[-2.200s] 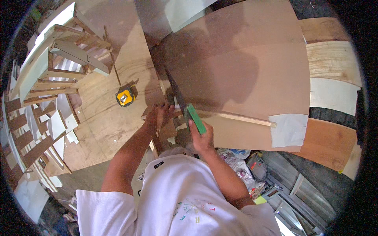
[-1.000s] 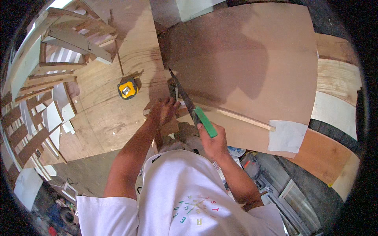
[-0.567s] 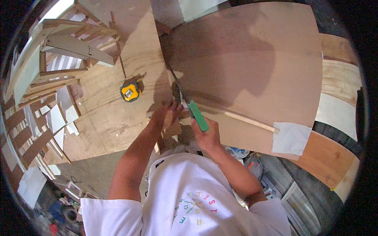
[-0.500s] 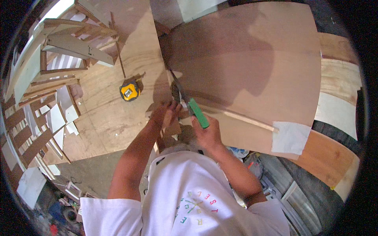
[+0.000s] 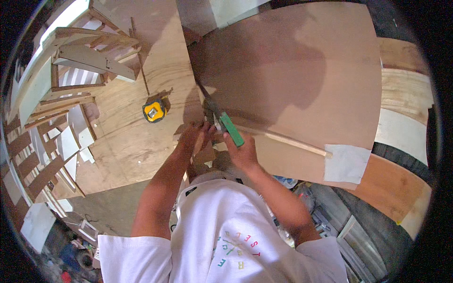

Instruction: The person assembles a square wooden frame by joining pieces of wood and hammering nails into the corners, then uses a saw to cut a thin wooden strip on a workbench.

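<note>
My right hand point(image 5: 243, 153) is wrapped round the green handle of a handsaw point(image 5: 231, 129). Its dark narrow blade points up and to the left, along the seam between two boards. Just left of the handle, my left hand point(image 5: 199, 134) has its fingers curled down on the end of a thin wooden strip. This pale strip point(image 5: 297, 144) runs from beside the hands toward the right. Where the blade meets the wood is shadowed and partly hidden by my fingers.
A yellow and black tape measure point(image 5: 154, 111) lies on the plywood sheet point(image 5: 127, 146) at left. Slatted wooden frames point(image 5: 94, 61) stand at far left. A brown board point(image 5: 349, 80) spreads to the right, with a white sheet point(image 5: 348, 162) at its near corner. Planks point(image 5: 401, 118) lie beyond it.
My right hand and the saw have shifted slightly up and to the left. My left hand stays at about the same place on the wood.
</note>
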### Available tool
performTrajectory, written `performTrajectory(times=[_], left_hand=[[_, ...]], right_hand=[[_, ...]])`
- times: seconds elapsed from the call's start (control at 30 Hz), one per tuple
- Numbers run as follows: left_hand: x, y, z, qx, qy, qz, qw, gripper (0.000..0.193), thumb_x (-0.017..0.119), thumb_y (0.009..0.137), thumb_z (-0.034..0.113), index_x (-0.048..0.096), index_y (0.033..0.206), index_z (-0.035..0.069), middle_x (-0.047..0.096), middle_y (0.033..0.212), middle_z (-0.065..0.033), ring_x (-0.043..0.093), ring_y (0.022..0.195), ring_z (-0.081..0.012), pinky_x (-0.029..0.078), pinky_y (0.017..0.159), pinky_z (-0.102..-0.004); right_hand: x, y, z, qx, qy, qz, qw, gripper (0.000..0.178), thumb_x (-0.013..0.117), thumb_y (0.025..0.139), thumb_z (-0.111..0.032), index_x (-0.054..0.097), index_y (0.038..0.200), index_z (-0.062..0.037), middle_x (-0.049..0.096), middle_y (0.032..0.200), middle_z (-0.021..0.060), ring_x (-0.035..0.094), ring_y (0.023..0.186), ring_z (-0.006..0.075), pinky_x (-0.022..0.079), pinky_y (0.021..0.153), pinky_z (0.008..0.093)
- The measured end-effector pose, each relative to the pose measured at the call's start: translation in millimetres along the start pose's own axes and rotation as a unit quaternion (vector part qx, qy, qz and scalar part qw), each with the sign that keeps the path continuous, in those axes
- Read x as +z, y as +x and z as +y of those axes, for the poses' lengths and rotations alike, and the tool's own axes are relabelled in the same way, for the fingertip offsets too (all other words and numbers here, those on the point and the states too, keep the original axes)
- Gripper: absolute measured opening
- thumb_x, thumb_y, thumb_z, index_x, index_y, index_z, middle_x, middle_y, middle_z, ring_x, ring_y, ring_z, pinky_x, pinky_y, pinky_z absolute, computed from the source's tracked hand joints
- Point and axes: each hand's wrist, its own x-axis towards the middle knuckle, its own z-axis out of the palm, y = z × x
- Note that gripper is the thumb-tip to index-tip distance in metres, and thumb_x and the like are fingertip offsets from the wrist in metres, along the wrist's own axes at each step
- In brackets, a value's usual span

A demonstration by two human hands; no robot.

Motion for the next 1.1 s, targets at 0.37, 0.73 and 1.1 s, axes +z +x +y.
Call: performTrajectory(times=[0.37, 0.73, 1.1], left_hand=[[63, 20, -34, -0.009, -0.225, 0.082, 0.971, 0.035, 0.051, 0.102, 0.024, 0.057, 0.133, 0.01, 0.06, 0.131, -0.0154, 0.06, 0.117, -0.0369, 0.05, 0.098, -0.0526], [33, 8, -17, 0.009, -0.052, 0.098, 0.994, 0.032, 0.05, 0.104, 0.028, 0.058, 0.128, 0.009, 0.065, 0.118, -0.0154, 0.063, 0.108, -0.0404, 0.051, 0.095, -0.0514], [74, 7, -41, 0.035, -0.207, 0.123, 0.97, 0.028, 0.055, 0.097, 0.023, 0.062, 0.124, 0.015, 0.063, 0.114, -0.0125, 0.065, 0.106, -0.0337, 0.053, 0.089, -0.0522]], right_hand=[[8, 6, 5, 0.011, 0.036, -0.001, 0.999, 0.031, 0.067, 0.099, -0.024, 0.061, 0.081, 0.0008, 0.052, 0.061, 0.0043, 0.05, 0.062, 0.0149, 0.043, 0.059, 0.0394], [-10, -42, 9, 0.048, 0.009, 0.005, 0.999, 0.026, 0.068, 0.094, -0.023, 0.066, 0.083, 0.0002, 0.06, 0.065, 0.0171, 0.061, 0.06, 0.0348, 0.048, 0.063, 0.0466], [-25, -54, -14, 0.055, 0.015, -0.014, 0.998, 0.035, 0.066, 0.098, -0.029, 0.064, 0.083, 0.0024, 0.056, 0.063, 0.0099, 0.053, 0.06, 0.0191, 0.044, 0.058, 0.0405]])
